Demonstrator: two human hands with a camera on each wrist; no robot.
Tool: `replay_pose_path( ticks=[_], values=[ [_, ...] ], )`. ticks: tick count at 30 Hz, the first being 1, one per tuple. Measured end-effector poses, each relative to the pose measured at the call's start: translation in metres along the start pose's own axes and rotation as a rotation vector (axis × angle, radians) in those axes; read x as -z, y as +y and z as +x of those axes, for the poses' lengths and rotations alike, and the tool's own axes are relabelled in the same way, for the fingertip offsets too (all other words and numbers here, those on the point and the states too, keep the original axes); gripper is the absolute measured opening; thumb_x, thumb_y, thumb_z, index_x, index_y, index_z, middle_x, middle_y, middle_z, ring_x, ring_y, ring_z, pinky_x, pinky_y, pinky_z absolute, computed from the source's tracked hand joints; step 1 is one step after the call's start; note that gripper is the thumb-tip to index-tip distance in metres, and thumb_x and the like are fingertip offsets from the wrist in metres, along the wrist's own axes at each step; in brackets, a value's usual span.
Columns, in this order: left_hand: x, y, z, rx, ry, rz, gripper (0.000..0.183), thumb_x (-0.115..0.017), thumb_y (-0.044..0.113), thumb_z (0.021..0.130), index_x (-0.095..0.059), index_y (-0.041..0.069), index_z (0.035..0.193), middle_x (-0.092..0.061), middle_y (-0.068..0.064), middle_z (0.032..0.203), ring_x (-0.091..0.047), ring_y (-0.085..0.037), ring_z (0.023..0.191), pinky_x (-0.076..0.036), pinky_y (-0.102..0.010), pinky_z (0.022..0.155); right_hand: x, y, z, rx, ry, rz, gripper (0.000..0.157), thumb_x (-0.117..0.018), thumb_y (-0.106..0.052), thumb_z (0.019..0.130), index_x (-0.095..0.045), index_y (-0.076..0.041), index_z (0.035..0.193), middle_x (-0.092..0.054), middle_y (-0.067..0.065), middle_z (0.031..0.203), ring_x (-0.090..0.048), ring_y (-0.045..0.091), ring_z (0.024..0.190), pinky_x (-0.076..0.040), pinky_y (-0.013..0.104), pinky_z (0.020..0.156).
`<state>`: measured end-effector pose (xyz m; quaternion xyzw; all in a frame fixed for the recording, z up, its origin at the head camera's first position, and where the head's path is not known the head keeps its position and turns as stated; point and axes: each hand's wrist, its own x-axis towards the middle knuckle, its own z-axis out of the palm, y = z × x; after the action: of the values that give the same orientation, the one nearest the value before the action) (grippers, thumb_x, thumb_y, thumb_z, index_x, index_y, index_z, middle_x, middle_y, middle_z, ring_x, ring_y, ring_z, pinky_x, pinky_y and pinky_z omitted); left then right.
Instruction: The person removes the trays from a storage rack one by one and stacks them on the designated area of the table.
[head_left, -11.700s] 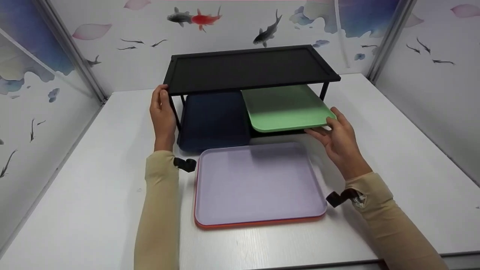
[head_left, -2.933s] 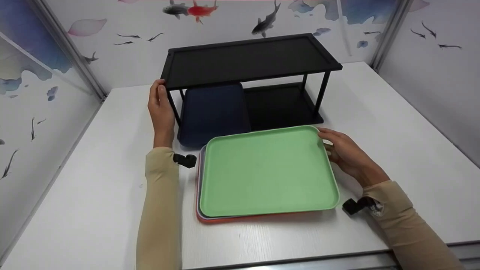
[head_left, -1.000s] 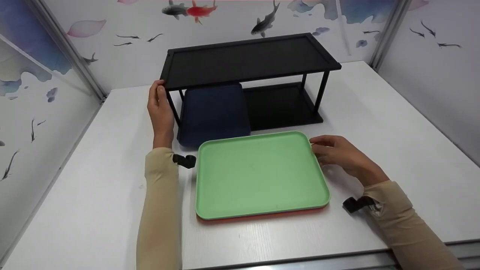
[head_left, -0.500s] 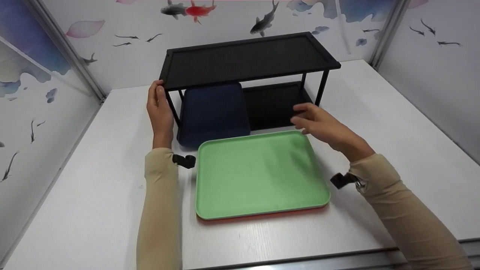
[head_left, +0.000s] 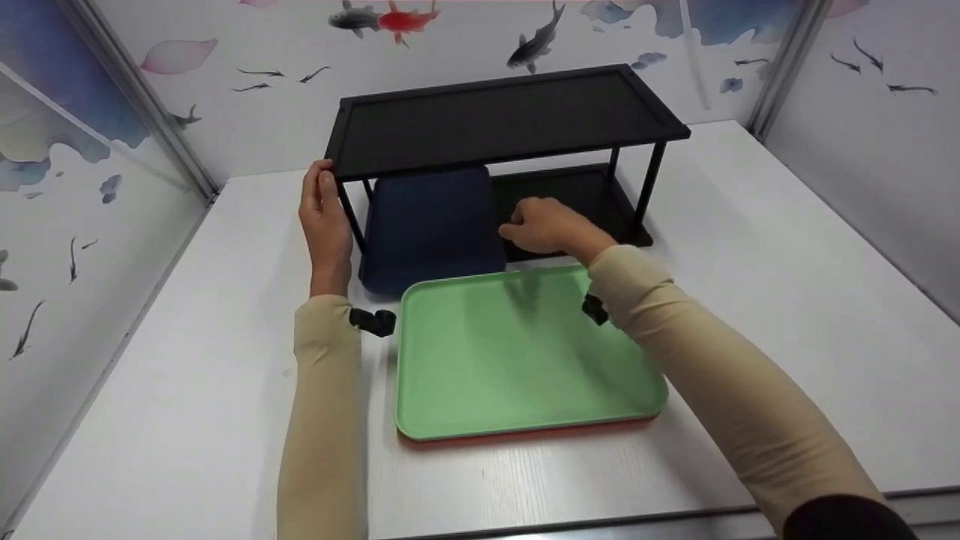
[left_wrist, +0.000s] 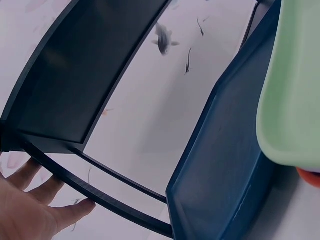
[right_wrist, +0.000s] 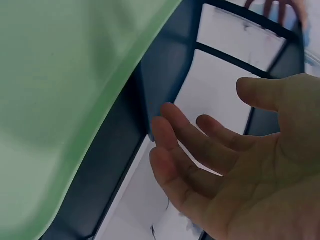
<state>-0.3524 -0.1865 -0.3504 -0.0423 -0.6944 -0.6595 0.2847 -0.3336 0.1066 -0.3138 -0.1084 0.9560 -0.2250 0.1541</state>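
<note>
A black two-tier rack [head_left: 495, 124] stands at the back. My left hand [head_left: 324, 225] holds its left front corner, fingers by the top tier and post; the left wrist view shows this hand [left_wrist: 35, 210] beside the post. A navy tray [head_left: 435, 232] lies on the left of the lower tier and juts out in front. My right hand [head_left: 547, 225], holding nothing, hovers just right of the navy tray, before the lower tier. In the right wrist view its fingers [right_wrist: 182, 145] are loosely bent. A green tray [head_left: 480, 352] lies in front, stacked over an orange-red tray [head_left: 525, 435].
The right part of the lower tier [head_left: 585, 191] shows bare black, partly behind my right hand. White tabletop [head_left: 787, 315] extends on both sides. Printed panels with fish wall in the back and sides. My right forearm crosses over the green tray's right side.
Earlier, my right hand brought the green tray from the rack onto the lilac and orange-red trays and let go. It has since moved left toward the navy tray. My left hand stays put.
</note>
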Motion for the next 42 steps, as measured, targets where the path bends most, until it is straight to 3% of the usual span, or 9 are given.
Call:
replay_pose_path(
  ticks=[7, 10, 17, 25, 31, 34, 36, 38, 42],
  values=[
    [0.000, 0.016, -0.007, 0.022, -0.013, -0.029, 0.042, -0.036, 0.022, 0.114, -0.046, 0.001, 0.148, -0.037, -0.013, 0.161, -0.031, -0.017, 0.152, -0.028, -0.021, 0.119, -0.022, -0.014, 0.020, -0.119, -0.047, -0.121, 0.042, -0.048, -0.043, 0.106, -0.066, -0.006, 0.114, -0.064, 0.011, 0.114, -0.059, 0.027, 0.096, -0.046, 0.043, 0.085],
    [0.000, 0.017, -0.007, 0.030, -0.019, -0.033, 0.043, -0.038, 0.022, 0.113, -0.045, 0.000, 0.149, -0.037, -0.012, 0.161, -0.032, -0.018, 0.152, -0.030, -0.021, 0.118, -0.031, -0.017, 0.025, -0.142, -0.064, -0.132, 0.043, -0.049, -0.043, 0.106, -0.066, -0.005, 0.118, -0.063, 0.009, 0.114, -0.056, 0.024, 0.095, -0.046, 0.042, 0.085],
    [0.000, 0.017, -0.006, 0.033, -0.021, -0.028, 0.043, -0.038, 0.024, 0.113, -0.045, 0.002, 0.150, -0.037, -0.011, 0.162, -0.031, -0.019, 0.152, -0.030, -0.021, 0.119, -0.043, -0.018, 0.034, -0.170, -0.026, -0.178, 0.046, -0.051, -0.038, 0.105, -0.061, -0.004, 0.134, -0.058, 0.016, 0.134, -0.056, 0.030, 0.110, -0.044, 0.049, 0.105],
    [0.000, 0.018, -0.008, 0.037, -0.020, -0.024, 0.043, -0.038, 0.023, 0.113, -0.045, 0.002, 0.150, -0.039, -0.011, 0.160, -0.032, -0.019, 0.152, -0.030, -0.021, 0.118, -0.052, -0.011, 0.039, -0.145, -0.010, -0.176, 0.018, -0.047, -0.015, 0.104, -0.063, -0.006, 0.106, -0.056, 0.008, 0.103, -0.048, 0.025, 0.089, -0.041, 0.041, 0.082],
    [0.001, 0.016, -0.009, 0.045, -0.024, -0.024, 0.043, -0.037, 0.023, 0.113, -0.045, 0.002, 0.150, -0.038, -0.011, 0.161, -0.031, -0.018, 0.152, -0.030, -0.021, 0.118, -0.049, -0.002, 0.044, -0.164, -0.007, -0.019, 0.015, -0.045, -0.011, 0.103, -0.053, -0.008, 0.090, -0.048, 0.006, 0.093, -0.045, 0.022, 0.079, -0.038, 0.036, 0.070],
    [0.001, 0.016, -0.009, 0.050, -0.020, -0.018, 0.043, -0.038, 0.023, 0.113, -0.045, 0.002, 0.150, -0.037, -0.011, 0.162, -0.030, -0.019, 0.152, -0.029, -0.021, 0.119, -0.042, 0.003, 0.043, -0.172, 0.006, 0.129, 0.016, -0.042, -0.007, 0.103, -0.056, -0.002, 0.109, -0.054, 0.012, 0.104, -0.047, 0.023, 0.081, -0.042, 0.036, 0.072],
    [0.000, 0.016, -0.009, 0.048, -0.018, -0.013, 0.043, -0.038, 0.023, 0.113, -0.045, 0.002, 0.150, -0.037, -0.011, 0.162, -0.030, -0.019, 0.153, -0.029, -0.021, 0.119, -0.036, 0.007, 0.041, -0.165, 0.018, 0.269, 0.033, -0.040, -0.005, 0.104, -0.049, 0.003, 0.135, -0.054, 0.019, 0.125, -0.056, 0.026, 0.088, -0.049, 0.037, 0.078],
    [0.000, 0.017, -0.009, 0.043, -0.018, -0.014, 0.043, -0.038, 0.023, 0.113, -0.044, 0.002, 0.150, -0.037, -0.011, 0.162, -0.030, -0.019, 0.153, -0.029, -0.021, 0.119, -0.030, 0.010, 0.038, -0.162, 0.028, 0.425, 0.047, -0.037, -0.005, 0.106, -0.033, 0.005, 0.151, -0.045, 0.025, 0.146, -0.064, 0.029, 0.096, -0.055, 0.039, 0.086],
    [0.000, 0.017, -0.009, 0.031, -0.023, -0.020, 0.043, -0.037, 0.023, 0.113, -0.044, 0.002, 0.150, -0.037, -0.011, 0.162, -0.030, -0.019, 0.153, -0.029, -0.022, 0.119, -0.022, 0.016, 0.036, -0.147, 0.064, 0.714, 0.056, -0.031, -0.004, 0.106, -0.015, 0.004, 0.159, -0.024, 0.027, 0.162, -0.067, 0.037, 0.115, -0.056, 0.040, 0.096]
  ],
)
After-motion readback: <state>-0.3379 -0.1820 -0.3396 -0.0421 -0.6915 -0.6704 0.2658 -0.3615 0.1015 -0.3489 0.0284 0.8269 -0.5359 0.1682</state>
